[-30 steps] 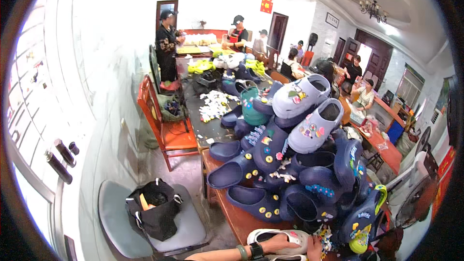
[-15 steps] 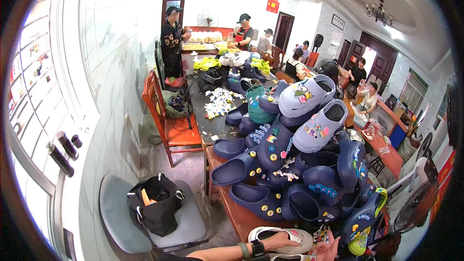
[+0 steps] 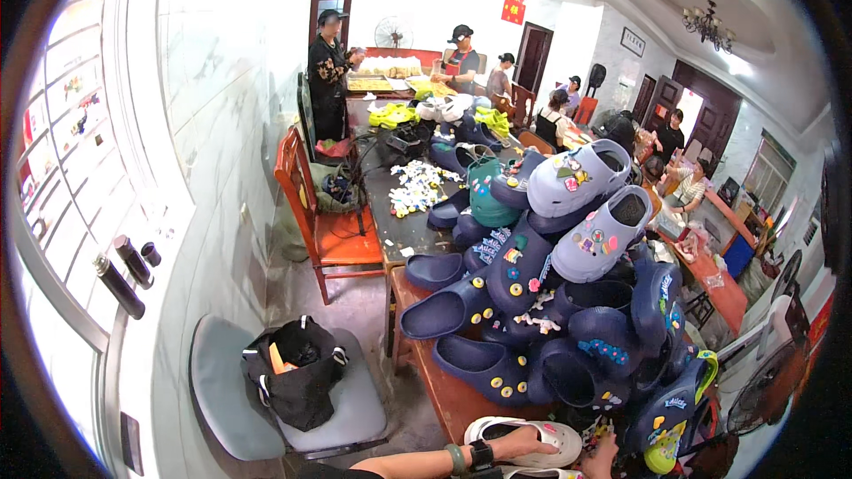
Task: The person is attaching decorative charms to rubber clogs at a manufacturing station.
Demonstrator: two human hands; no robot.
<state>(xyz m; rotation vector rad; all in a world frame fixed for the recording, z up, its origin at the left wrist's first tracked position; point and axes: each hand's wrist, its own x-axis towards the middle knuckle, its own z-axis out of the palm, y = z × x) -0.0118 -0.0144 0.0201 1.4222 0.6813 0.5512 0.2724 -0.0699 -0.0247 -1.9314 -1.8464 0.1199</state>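
Note:
My left hand (image 3: 525,441), with a bracelet and a watch on the wrist, grips a white clog (image 3: 561,436) at the table's near edge, its fingers partly hidden in the shoe. Colourful charms sit on that clog's front. Beside it, my right hand (image 3: 600,459) reaches down with its fingers drawn together at a small heap of charms (image 3: 605,431); whatever they hold is too small to make out. Part of a second white clog (image 3: 541,473) shows at the lower edge. Just beyond rises a pile of navy clogs (image 3: 484,367) with charms, topped by lavender clogs (image 3: 581,179).
A green clog (image 3: 493,198) lies in the pile; white charms (image 3: 417,188) are heaped on the dark table. At left stand a grey chair (image 3: 355,399) with a black bag (image 3: 297,372) and an orange-seated wooden chair (image 3: 342,248). A fan (image 3: 768,390) stands right. Several people work farther back.
My right hand has gone from raised, spread fingers down to the charm heap. My left hand stays on the white clog. The whole view has shifted slightly.

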